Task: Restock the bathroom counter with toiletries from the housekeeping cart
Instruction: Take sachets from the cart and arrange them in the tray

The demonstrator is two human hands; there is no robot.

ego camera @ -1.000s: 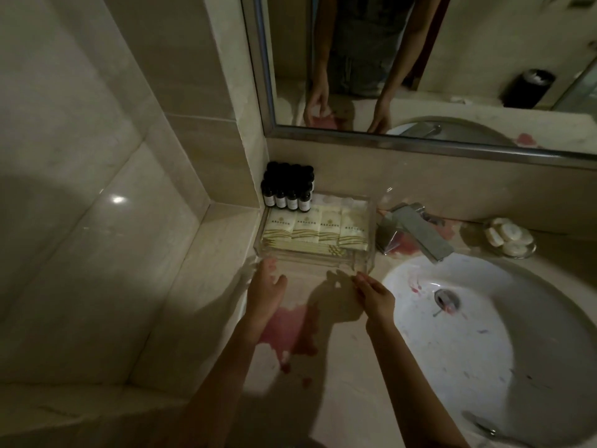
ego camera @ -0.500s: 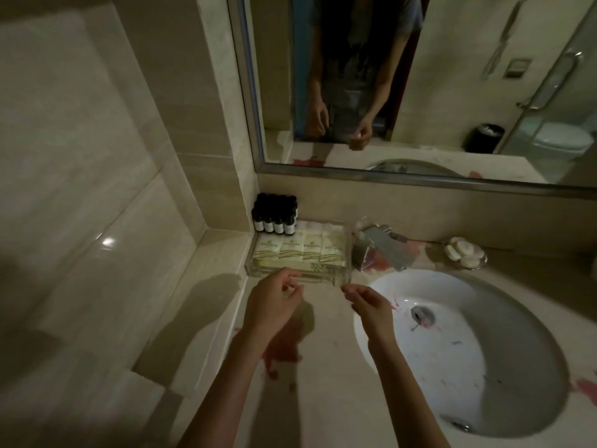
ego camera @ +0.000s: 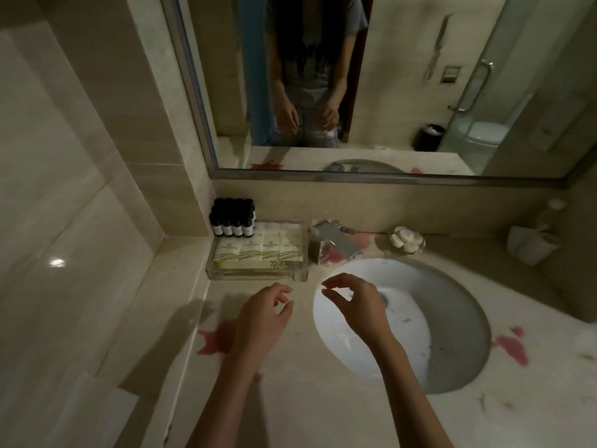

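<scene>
Both empty | left hand [ego camera: 262,321] fingers [ego camera: 280,291] loosely curled | right hand [ego camera: 357,307] alike

- The tray [ego camera: 256,274] sits on the counter [ego camera: 307,399], at its back left near the wall corner.
- A row of packets [ego camera: 258,250] lies side by side in the tray.
- The small bottles [ego camera: 232,218] stand clustered just behind the tray, in the corner.
- The faucet [ego camera: 336,242] is just right of the tray, behind the sink [ego camera: 452,334].
- The soap dish [ego camera: 407,240] lies right of the faucet, by the back wall.
- The mirror [ego camera: 387,92] hangs above them all.
- My left hand [ego camera: 261,318] hovers before the tray; my right hand [ego camera: 355,305] is beside it, over the sink's left edge.
</scene>
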